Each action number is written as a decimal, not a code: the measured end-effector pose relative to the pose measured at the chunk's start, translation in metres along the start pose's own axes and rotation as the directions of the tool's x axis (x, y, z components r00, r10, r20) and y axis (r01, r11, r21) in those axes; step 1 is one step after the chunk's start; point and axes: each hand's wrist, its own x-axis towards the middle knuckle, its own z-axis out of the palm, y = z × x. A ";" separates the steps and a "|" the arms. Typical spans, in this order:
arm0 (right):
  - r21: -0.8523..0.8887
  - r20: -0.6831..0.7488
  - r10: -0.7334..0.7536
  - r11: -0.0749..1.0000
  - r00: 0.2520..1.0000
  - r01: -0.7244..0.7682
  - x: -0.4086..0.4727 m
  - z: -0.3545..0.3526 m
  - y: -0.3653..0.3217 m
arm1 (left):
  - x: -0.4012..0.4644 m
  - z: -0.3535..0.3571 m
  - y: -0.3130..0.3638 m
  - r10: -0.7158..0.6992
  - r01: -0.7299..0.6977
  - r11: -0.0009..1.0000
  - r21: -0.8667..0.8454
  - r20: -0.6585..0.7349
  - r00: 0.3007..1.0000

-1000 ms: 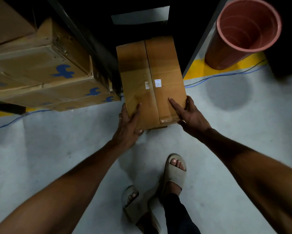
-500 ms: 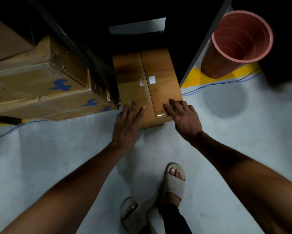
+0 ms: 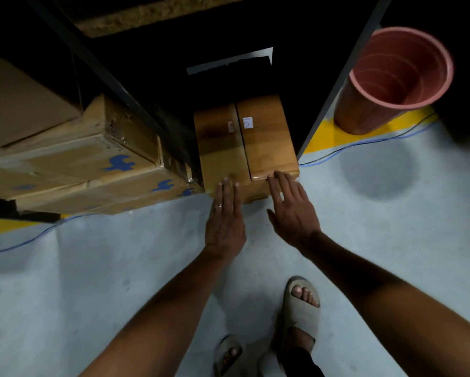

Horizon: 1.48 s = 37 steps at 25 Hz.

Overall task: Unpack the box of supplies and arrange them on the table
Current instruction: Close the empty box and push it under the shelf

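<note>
Both hands lie flat with straight fingers; neither one closes around anything. The left hand (image 3: 224, 221) puts its fingertips on the near top edge of the cardboard box (image 3: 246, 148), and the right hand (image 3: 292, 210) touches the same edge a little to the right, close to the taped middle seam. I judge that flat palms like these serve for pushing or steadying the box on the floor and not for lifting, because no finger reaches under it or around a side.

The box stands on the pale floor (image 3: 92, 281), partly under a dark shelf frame, between a metal post on the left and another on the right. It is closed, so the unpacking is not yet begun, and no table is visible here. Its surface is smooth brown cardboard with glossy tape along the seam and a small white label (image 3: 247, 123) near the far end.

To the left lie bigger cartons (image 3: 73, 164) with blue marks, their corners worn and crushed. To the right stands a pink plastic bin (image 3: 391, 83), round and ribbed inside, on a yellow floor stripe.
</note>
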 end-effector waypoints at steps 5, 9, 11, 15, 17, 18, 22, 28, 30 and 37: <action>-0.084 0.112 0.033 0.996 0.993 -0.024 0.004 0.004 -0.004 | 0.009 0.008 0.002 -0.006 0.006 1.000 -0.017 0.010 1.000; -0.153 0.181 0.028 0.988 0.983 0.000 0.025 -0.007 0.002 | 0.030 0.002 -0.008 0.001 -0.001 1.000 -0.014 0.036 0.999; -0.172 0.228 0.026 0.985 0.973 0.014 0.042 -0.014 0.005 | 0.045 -0.003 -0.012 0.009 -0.008 1.000 -0.022 0.061 0.998; -0.210 0.305 0.039 0.977 0.952 0.027 0.072 -0.028 0.007 | 0.073 -0.015 -0.020 0.023 -0.023 1.000 -0.004 0.074 0.997; -0.229 0.333 0.035 0.973 0.942 0.044 0.084 -0.033 0.007 | 0.083 -0.019 -0.024 0.034 -0.036 0.999 0.020 0.086 0.996; -0.226 0.338 0.037 0.973 0.940 0.043 0.089 -0.035 0.006 | 0.087 -0.021 -0.026 0.034 -0.038 0.999 0.034 0.086 0.996; -0.208 0.345 0.074 0.978 0.936 -0.001 0.103 -0.038 0.003 | 0.103 -0.028 -0.029 0.040 -0.047 0.997 0.059 0.121 0.992; -0.185 0.382 0.080 0.983 0.921 -0.009 0.105 -0.048 0.005 | 0.100 -0.049 -0.033 0.052 -0.054 0.999 0.010 0.143 0.988; -0.163 0.400 0.065 0.987 0.914 0.001 0.101 -0.060 -0.003 | 0.090 -0.064 -0.031 0.039 -0.039 0.999 -0.005 0.122 0.992; 0.002 0.454 -0.012 1.000 0.891 0.012 0.074 -0.136 -0.046 | 0.026 -0.137 -0.016 0.055 -0.037 0.994 -0.102 0.178 0.982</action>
